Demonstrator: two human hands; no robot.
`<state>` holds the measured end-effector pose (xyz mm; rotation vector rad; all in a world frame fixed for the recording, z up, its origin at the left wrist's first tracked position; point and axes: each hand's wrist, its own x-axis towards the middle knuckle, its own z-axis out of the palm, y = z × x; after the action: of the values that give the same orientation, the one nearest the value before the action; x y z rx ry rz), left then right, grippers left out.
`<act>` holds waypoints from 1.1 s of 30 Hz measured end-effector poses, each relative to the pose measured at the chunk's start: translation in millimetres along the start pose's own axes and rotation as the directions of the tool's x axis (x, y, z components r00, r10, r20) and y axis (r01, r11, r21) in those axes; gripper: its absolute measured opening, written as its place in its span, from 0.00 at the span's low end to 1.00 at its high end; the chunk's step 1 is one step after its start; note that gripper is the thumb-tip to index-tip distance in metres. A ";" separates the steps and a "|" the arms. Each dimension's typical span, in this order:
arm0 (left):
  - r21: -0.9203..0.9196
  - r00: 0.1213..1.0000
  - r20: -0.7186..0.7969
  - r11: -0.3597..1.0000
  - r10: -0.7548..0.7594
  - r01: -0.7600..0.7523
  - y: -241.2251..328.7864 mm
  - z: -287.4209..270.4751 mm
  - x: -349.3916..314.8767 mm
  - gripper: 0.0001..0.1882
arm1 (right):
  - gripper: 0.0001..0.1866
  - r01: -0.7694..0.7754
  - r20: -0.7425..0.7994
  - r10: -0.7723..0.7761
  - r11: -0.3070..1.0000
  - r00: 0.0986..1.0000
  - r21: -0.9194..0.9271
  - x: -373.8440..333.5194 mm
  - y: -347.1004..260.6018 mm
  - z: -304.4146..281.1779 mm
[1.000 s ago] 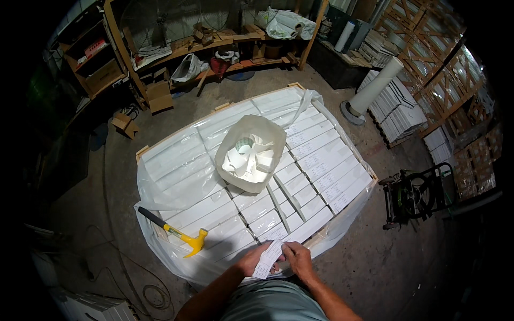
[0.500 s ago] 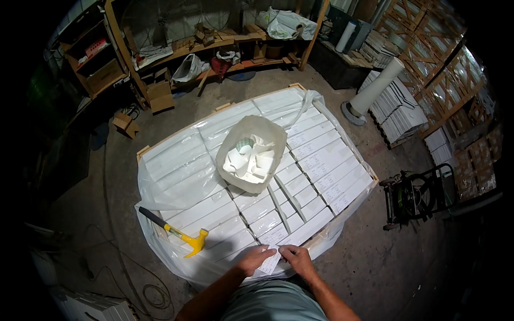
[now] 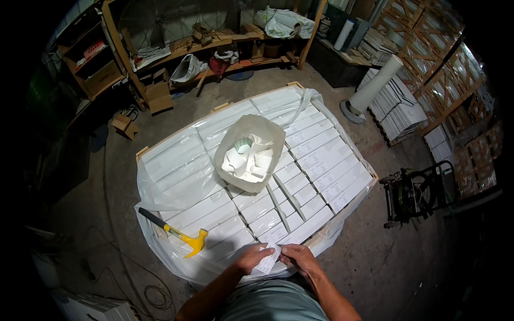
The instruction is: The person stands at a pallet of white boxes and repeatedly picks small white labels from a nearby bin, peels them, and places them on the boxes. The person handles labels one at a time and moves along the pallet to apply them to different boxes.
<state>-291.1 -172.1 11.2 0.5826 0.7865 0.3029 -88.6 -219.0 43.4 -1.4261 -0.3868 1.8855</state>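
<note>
Bare forearms (image 3: 331, 293) angled inward, left hand (image 3: 251, 259) with thumb (image 3: 268, 250) extended, right hand (image 3: 300, 257) close beside, fingers (image 3: 286, 259) curled

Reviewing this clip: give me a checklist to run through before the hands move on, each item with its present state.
1. Printed paper slip held by the left hand: ok, thumb on top.
2. Right hand has a grip on the slip: cannot tell; its fingertips are at the slip's edge.
3. Claw hammer away from both hands: ok, it lies to their left.
4. Cut-open plastic container upright: ok, standing on the stack with white scraps inside.
5. White cartons fully uncovered: not ok, clear plastic sheeting covers the far-left ones.
</note>
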 end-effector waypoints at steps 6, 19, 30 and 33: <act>-0.007 1.000 -0.001 1.000 -0.001 0.001 -3.8 -3.4 1.6 0.16 | 0.14 -0.015 -0.006 0.015 1.000 1.000 -0.012 2.9 4.6 -1.2; 0.045 0.998 -0.058 0.999 -0.025 0.028 3.6 -2.7 -0.5 0.18 | 0.13 -0.041 0.038 0.037 0.995 0.999 0.091 8.4 6.6 -4.3; 0.218 0.995 -0.083 0.975 0.049 -0.030 7.3 -2.5 -3.8 0.20 | 0.12 0.004 -0.018 -0.005 0.996 1.000 -0.092 4.3 -3.6 4.4; 0.241 0.992 -0.105 0.969 0.072 -0.045 4.6 -5.6 -1.2 0.22 | 0.13 0.010 -0.010 -0.011 0.998 1.000 -0.068 5.7 -1.6 1.0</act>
<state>-296.2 -166.9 11.5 0.8217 0.9237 0.3000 -89.6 -213.7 40.7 -1.4748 -0.4561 1.8720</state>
